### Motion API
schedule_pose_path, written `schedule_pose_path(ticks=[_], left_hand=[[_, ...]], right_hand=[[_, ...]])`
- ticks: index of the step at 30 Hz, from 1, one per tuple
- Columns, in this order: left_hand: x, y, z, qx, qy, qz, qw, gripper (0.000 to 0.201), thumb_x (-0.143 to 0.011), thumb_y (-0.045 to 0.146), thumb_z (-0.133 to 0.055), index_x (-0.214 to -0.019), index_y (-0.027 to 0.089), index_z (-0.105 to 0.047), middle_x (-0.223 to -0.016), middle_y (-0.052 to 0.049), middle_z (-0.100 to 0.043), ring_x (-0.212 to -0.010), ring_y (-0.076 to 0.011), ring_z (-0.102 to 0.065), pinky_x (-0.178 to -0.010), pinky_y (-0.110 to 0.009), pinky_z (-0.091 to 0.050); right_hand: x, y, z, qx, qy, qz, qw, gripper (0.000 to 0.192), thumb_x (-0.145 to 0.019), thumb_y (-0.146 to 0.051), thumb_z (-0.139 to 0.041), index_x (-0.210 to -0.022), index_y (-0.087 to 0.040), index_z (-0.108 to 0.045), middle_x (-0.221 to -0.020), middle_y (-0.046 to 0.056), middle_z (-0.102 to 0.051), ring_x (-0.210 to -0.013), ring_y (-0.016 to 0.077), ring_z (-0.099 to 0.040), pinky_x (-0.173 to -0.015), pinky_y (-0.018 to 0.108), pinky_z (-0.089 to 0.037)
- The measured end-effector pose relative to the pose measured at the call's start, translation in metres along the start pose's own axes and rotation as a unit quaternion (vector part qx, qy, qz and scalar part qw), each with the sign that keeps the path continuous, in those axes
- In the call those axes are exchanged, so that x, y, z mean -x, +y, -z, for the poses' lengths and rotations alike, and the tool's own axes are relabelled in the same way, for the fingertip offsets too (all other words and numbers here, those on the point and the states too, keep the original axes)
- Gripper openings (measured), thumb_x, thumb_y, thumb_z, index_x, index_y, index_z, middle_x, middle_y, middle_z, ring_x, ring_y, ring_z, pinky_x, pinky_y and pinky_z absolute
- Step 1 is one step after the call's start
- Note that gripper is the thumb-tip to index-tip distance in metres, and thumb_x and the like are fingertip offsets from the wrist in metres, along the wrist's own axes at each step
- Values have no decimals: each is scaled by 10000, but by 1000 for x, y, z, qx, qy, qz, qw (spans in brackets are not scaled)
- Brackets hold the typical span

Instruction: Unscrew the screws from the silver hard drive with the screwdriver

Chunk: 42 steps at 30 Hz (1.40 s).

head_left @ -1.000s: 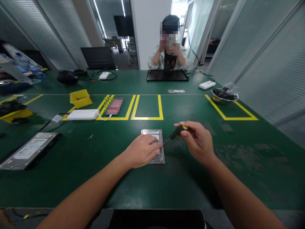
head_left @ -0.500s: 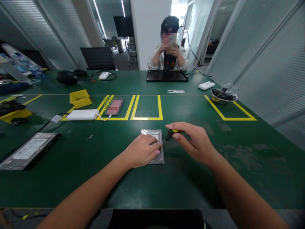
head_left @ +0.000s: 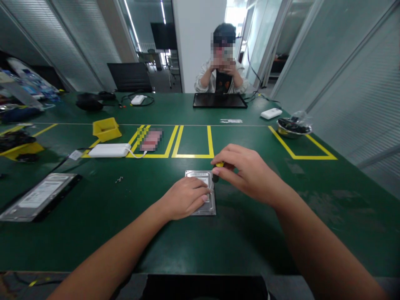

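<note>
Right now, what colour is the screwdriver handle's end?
Yellow on the screwdriver, black below; seen in the head view.

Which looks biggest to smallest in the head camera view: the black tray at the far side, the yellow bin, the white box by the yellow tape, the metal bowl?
1. black tray
2. white box
3. metal bowl and yellow bin: too alike to rank. All sit at differing distances, so true sizes stay unsure.

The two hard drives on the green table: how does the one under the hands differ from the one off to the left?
The hard drive under the hands lies mid-table, pressed by the left hand, while the right hand holds a screwdriver at its edge. The hard drive at the left lies untouched, apart from both hands, and rests on something dark. Both lie flat, are silvery, and carry a white label.
</note>
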State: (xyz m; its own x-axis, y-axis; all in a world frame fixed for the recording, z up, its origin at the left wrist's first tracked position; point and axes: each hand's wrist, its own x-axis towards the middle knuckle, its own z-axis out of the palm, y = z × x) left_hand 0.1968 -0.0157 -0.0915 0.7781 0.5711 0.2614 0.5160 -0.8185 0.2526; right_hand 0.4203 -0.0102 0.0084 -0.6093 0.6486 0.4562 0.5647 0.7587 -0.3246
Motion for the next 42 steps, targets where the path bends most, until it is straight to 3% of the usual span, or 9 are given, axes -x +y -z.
schedule_pose_path(ticks=[4, 12, 19, 25, 35, 42], left_hand=[[0, -1, -1, 3, -6, 4, 1000, 346, -1018, 318, -378, -1174, 186, -657, -1154, -93, -660, -1082, -243, -599, -972, -414, -438], [2, -3, -2, 7, 0, 3, 1000, 354, -1020, 320, -370, -1185, 189, -654, -1164, -92, -657, -1083, -241, -598, -957, -415, -437], [2, -4, -3, 4, -9, -1, 1000, 352, -1018, 332, -376, -1195, 186, -644, -1174, -97, -647, -1089, -248, -589, -966, -424, -428], [3, -4, -4, -1, -13, -1, 1000, 359, -1016, 343, -378, -1221, 192, -632, -1187, -99, -633, -1102, -254, -577, -971, -432, -423], [1, -1, -2, -13, -22, 7, 1000, 355, -1006, 350, -394, -1244, 195, -606, -1183, -104, -597, -1098, -268, -545, -972, -448, -418], [2, -1, -3, -8, -28, 10, 1000, 361, -1005, 353, -391, -1255, 199, -599, -1195, -108, -577, -1099, -270, -531, -982, -452, -416]], right_hand=[[-11, -2, 8, 25, -36, 9, 999, 52, -888, -183, -635, -917, -171, -676, -864, 19, -654, -763, 135, -576, -699, 243, -407], [-11, -2, 19, 10, -75, 4, 997, 189, -841, -88, -574, -954, -192, -684, -843, -5, -672, -750, 133, -585, -695, 247, -405], [-12, 0, 20, -7, -98, 12, 995, 75, -898, -166, -578, -906, -176, -651, -903, 29, -616, -836, 149, -551, -755, 259, -400], [-11, -4, 18, -3, -84, -1, 996, 136, -857, -103, -603, -980, -152, -636, -875, 3, -614, -794, 125, -535, -737, 235, -379], [-15, -9, 12, 25, -80, -6, 996, 103, -937, -185, -559, -903, -155, -651, -894, 35, -593, -832, 148, -531, -743, 257, -380], [-13, -8, 11, 30, -63, -11, 998, 102, -894, -151, -599, -987, -133, -635, -942, 42, -632, -863, 156, -566, -781, 263, -400]])
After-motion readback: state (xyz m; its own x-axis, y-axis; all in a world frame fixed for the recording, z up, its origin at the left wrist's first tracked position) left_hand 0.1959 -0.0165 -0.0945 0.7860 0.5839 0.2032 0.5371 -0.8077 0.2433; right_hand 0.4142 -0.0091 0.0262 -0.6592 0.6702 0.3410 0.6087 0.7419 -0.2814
